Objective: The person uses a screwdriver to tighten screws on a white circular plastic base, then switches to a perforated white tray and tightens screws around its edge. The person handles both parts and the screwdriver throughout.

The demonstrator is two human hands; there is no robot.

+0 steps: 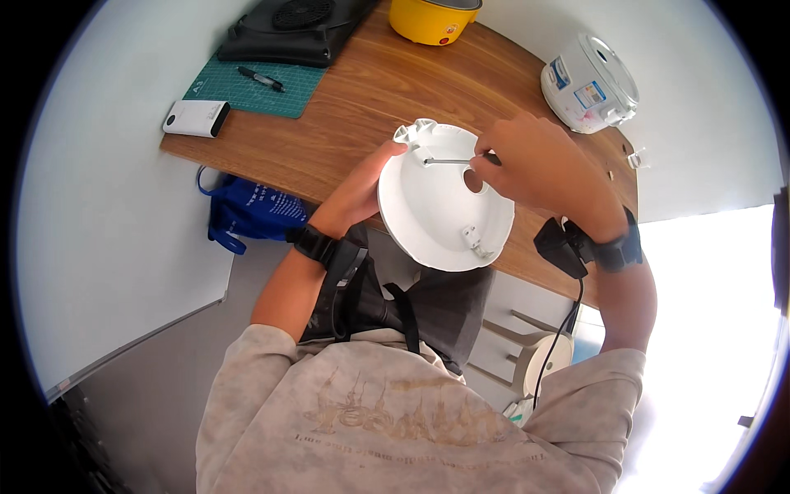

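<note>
A white, shallow, round plastic shell [428, 218] is tilted at the table's front edge, its hollow side up. Its floor has a round hole, with a small white fitting [473, 239] near the lower right and moulded lugs at the top left rim. My left hand [362, 189] is closed on the shell's left rim, thumb on top. Over the shell's right side, my right hand [531, 160] grips a screwdriver [448, 161] by its dark handle. The metal shaft points left, and its tip is at the inner wall near the lugs. A screw there cannot be made out.
On the wooden table [395, 82] are a white rice cooker [588, 86], a yellow pot [432, 20], a green cutting mat [288, 95] with a black pen [260, 79], a white power bank [196, 118] and a black bag [280, 37]. A blue bag [255, 210] hangs below.
</note>
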